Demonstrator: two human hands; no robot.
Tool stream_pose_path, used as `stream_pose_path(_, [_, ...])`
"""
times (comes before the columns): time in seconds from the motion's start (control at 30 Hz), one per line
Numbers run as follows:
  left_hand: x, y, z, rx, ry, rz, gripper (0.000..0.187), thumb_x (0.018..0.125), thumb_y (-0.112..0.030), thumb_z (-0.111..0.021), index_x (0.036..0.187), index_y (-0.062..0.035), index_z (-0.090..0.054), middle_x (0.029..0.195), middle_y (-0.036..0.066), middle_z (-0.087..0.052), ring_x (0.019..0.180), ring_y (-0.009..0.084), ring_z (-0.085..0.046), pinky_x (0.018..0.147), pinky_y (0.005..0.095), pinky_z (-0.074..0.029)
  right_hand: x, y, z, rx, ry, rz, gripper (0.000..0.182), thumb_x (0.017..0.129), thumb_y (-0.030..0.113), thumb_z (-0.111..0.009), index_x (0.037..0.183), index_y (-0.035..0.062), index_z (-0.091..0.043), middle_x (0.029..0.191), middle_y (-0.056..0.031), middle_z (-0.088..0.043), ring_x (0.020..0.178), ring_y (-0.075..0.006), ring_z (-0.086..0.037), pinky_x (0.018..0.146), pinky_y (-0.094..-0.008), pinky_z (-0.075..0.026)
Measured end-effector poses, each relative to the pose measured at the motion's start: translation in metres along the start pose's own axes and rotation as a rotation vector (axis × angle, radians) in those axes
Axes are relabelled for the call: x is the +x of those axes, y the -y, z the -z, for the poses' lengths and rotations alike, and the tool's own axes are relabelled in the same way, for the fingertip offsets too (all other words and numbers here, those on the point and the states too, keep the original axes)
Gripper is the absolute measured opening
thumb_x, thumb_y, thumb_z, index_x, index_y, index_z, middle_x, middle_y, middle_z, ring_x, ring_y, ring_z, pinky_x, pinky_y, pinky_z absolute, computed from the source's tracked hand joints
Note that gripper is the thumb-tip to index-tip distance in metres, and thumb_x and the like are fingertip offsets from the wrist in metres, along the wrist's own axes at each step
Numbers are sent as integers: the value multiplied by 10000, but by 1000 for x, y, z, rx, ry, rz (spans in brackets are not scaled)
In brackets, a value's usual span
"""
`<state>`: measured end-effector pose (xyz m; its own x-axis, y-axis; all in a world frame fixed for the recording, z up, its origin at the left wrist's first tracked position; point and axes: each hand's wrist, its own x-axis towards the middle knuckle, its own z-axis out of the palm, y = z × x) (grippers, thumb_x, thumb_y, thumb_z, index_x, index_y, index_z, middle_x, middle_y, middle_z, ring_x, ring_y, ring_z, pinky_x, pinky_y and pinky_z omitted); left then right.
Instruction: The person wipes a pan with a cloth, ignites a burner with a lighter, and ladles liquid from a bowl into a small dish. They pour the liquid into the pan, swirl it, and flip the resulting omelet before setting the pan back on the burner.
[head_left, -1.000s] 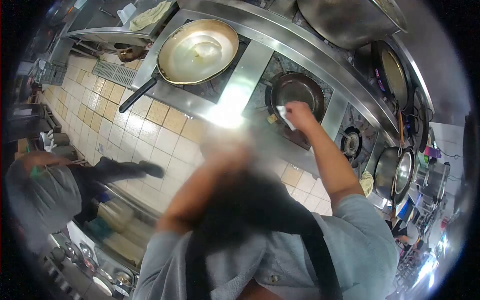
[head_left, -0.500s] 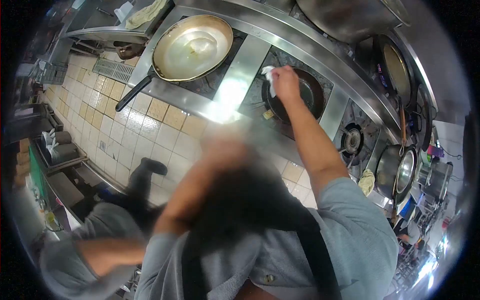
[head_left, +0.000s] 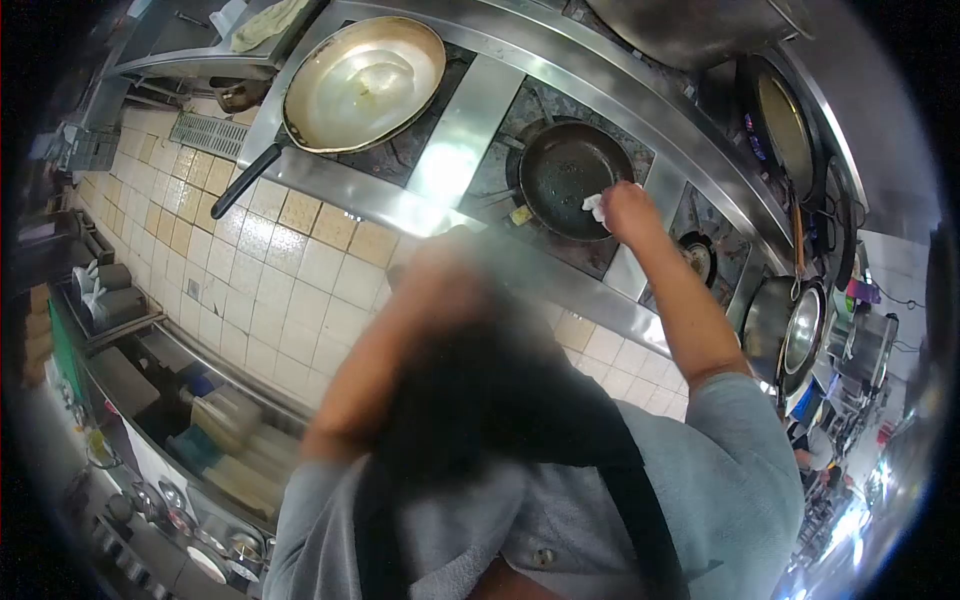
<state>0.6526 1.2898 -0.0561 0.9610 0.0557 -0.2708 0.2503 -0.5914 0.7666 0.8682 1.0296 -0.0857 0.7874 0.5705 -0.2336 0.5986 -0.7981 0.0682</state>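
Observation:
A dark frying pan [head_left: 560, 175] rests on the burner to the right of the steel strip, its inside glossy with small wet spots. My right hand [head_left: 632, 212] is at its right rim, fingers closed around a crumpled white wipe [head_left: 595, 206], cloth or paper, that touches the pan's inner edge. My left hand [head_left: 445, 285] is low at the stove's front edge, close to my body. It is badly blurred, and so is a hazy greenish shape beside it; its fingers do not show.
On the left burner sits a large light-coloured pan [head_left: 365, 85] whose black handle [head_left: 246, 180] juts over the tiled floor [head_left: 270, 270]. A big steel pot [head_left: 690, 30] stands behind. At right are a bare burner [head_left: 697, 255] and several stacked pans [head_left: 790, 330]. A yellowish scrap [head_left: 521, 215] lies near the dark pan.
My right hand and the wipe have moved from the pan's left side across to its right rim. The person at lower left has gone from view. The whole view has shifted slightly.

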Motion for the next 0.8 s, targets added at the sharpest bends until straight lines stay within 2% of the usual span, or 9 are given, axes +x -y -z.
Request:
stream_pose_path(0.03, [2,1,1,-10,5,-16,302,915,-325,-490,999,-52,-588,916,234,-613,905,418,-574,792,461,-449,2,9,3,52,70,15,124,750,95,-588,837,25,-642,911,-196,-610,815,-362,-632,697,-450,-521])
stream_pose_path(0.17, [0,-12,6,47,25,-12,306,918,-327,-482,1001,-52,-587,914,234,-611,908,417,-571,786,463,-446,39,1,-18,156,-289,-157,151,771,46,-519,849,2,-641,922,-234,-588,848,-374,-623,734,-436,-513])
stream_pose_path(0.23, [-1,-20,8,51,23,8,308,921,-329,-480,994,-49,-585,913,235,-611,905,416,-571,777,463,-445,51,23,-13,170,-255,-138,157,782,54,-509,853,11,-643,959,-238,-580,900,-367,-605,771,-432,-503])
stream_pose_path(0.3, [4,-3,-4,77,10,56,307,919,-330,-484,988,-48,-584,914,236,-610,904,413,-574,774,461,-447,67,36,-41,237,-415,-29,154,763,56,-530,857,40,-651,969,-203,-588,950,-360,-580,834,-441,-478])
stream_pose_path(0.43, [4,-11,6,159,-17,41,316,911,-337,-494,967,-37,-577,919,241,-610,907,405,-580,773,463,-452,49,75,-33,330,-178,204,163,718,17,-566,847,60,-656,1041,-181,-593,995,-349,-580,864,-446,-472])
stream_pose_path(0.6, [1,-15,12,165,26,34,345,908,-361,-487,951,-29,-573,926,245,-612,920,405,-581,789,470,-452,24,40,-23,270,235,295,145,756,162,-598,842,75,-676,992,-172,-628,915,-375,-613,827,-451,-484])
stream_pose_path(0.63, [-3,-18,12,170,8,22,356,909,-370,-482,948,-27,-571,926,247,-612,919,406,-580,792,473,-452,26,29,-6,147,216,311,136,756,151,-595,832,66,-669,939,-167,-629,883,-363,-624,795,-448,-497])
stream_pose_path(0.7, [-7,-25,13,150,6,2,351,912,-366,-478,953,-31,-572,925,243,-613,917,406,-581,791,474,-452,33,6,-16,73,-126,68,137,760,125,-580,837,52,-667,914,-186,-625,858,-352,-631,753,-441,-510])
stream_pose_path(0.8, [-5,-20,12,124,-3,-26,336,916,-357,-473,961,-39,-571,928,235,-615,915,406,-580,789,474,-453,19,24,-34,97,-216,20,141,764,100,-563,840,33,-661,886,-194,-619,830,-348,-634,720,-440,-517])
